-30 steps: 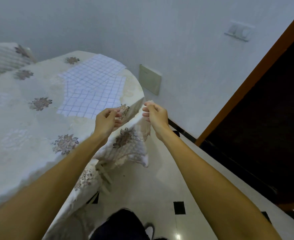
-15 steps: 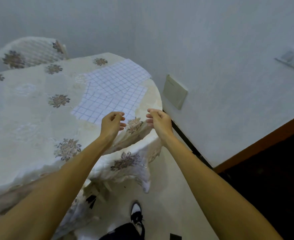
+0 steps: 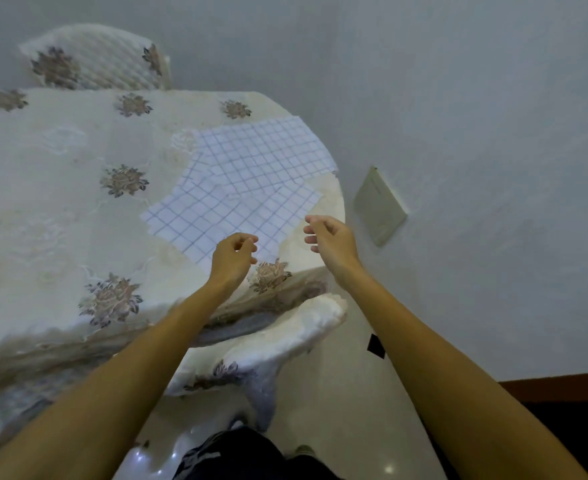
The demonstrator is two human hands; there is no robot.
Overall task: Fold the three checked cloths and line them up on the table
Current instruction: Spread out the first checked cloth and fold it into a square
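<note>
The checked cloths (image 3: 247, 181) lie flat and overlapping (how many layers is hard to tell) on the flowered table (image 3: 60, 209), near its wall-side edge. The left hand (image 3: 233, 259) and right hand (image 3: 332, 242) hover at their near corner, fingers loosely curled, gripping nothing.

No text, label or number is legible anywhere.
</note>
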